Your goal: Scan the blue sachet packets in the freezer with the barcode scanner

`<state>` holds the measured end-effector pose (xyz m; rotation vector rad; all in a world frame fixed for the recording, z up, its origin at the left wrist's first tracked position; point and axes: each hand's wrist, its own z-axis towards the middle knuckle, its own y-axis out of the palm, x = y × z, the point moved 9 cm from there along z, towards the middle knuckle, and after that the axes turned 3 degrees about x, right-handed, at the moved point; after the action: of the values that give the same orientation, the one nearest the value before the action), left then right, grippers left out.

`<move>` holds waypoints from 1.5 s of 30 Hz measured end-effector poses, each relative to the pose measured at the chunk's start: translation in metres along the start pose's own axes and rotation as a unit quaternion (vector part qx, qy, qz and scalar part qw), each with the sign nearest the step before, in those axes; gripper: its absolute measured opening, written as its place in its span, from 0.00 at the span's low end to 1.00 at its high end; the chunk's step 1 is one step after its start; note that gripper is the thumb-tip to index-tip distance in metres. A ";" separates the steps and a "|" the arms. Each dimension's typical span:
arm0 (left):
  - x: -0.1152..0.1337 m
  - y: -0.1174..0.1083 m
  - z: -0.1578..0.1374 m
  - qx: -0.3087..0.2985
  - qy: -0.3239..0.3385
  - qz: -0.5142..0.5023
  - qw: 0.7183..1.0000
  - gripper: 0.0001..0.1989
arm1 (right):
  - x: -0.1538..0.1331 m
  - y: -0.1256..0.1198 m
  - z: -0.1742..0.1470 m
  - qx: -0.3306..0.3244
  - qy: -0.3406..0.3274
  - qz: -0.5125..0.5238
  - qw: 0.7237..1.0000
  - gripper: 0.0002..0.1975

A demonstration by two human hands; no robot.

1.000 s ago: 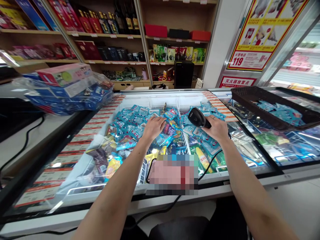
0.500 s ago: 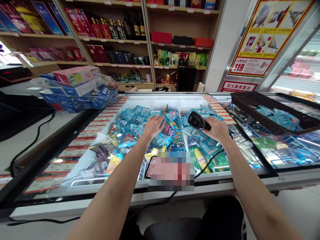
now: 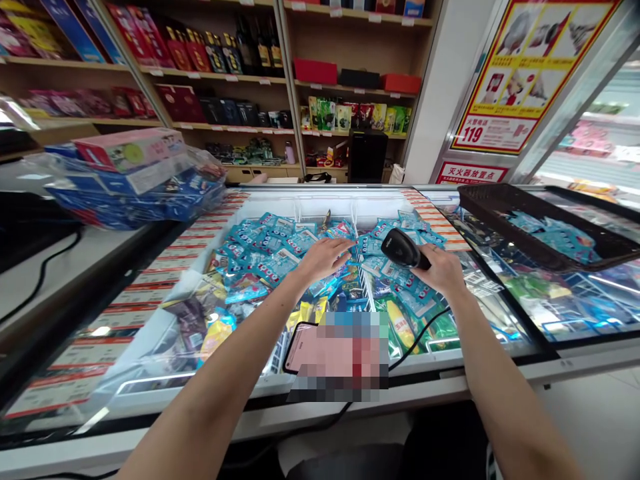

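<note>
My right hand grips the handle of a black barcode scanner, its head pointing left over the chest freezer. Fingers stretched out, my left hand hovers palm down above blue ice cream packets; it holds nothing, and whether it touches them I cannot tell. More blue packets lie under the scanner, right of a white wire divider. A phone, partly covered by a pixelated patch, lies near the freezer's front edge.
A dark brown basket with blue packets stands on the right. Plastic-wrapped boxes are stacked at the left. The scanner's black cable runs toward the front edge. Stocked shelves stand behind the freezer.
My left hand has moved to the right, toward the divider, with its fingers reaching out. The scanner in my right hand has shifted slightly right. The view has turned a little.
</note>
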<state>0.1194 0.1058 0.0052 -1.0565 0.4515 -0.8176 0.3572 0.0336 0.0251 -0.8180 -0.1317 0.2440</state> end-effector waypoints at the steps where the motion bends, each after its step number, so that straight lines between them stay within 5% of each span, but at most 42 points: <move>1: 0.002 0.005 0.006 -0.005 -0.005 -0.017 1.000 0.24 | 0.000 0.001 0.000 -0.005 0.000 -0.003 1.000 0.18; 8: 0.008 0.035 0.016 -0.094 0.022 -0.074 0.993 0.25 | -0.004 0.006 0.000 -0.032 -0.010 -0.007 0.999 0.18; 18: -0.014 0.001 -0.020 0.018 -0.108 -0.077 0.991 0.22 | -0.010 0.006 0.000 -0.035 -0.016 0.007 0.999 0.19; 25: -0.031 0.014 -0.023 0.009 -0.149 -0.062 0.987 0.31 | -0.010 0.008 0.000 -0.043 -0.014 0.007 0.999 0.19; 33: -0.050 -0.005 -0.030 0.140 -0.185 -0.099 0.968 0.33 | -0.022 0.005 -0.001 -0.049 -0.030 0.033 0.998 0.19; 38: -0.045 -0.009 -0.029 0.133 -0.181 -0.098 0.969 0.24 | -0.033 0.006 -0.001 -0.048 -0.049 0.028 0.997 0.18; 45: -0.043 -0.003 -0.025 0.098 -0.171 -0.138 0.971 0.26 | -0.044 0.002 -0.001 -0.034 -0.076 0.026 0.996 0.16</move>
<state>0.0743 0.1236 -0.0058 -1.0614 -0.0698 -0.8823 0.3142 0.0227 0.0219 -0.8707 -0.2634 0.3527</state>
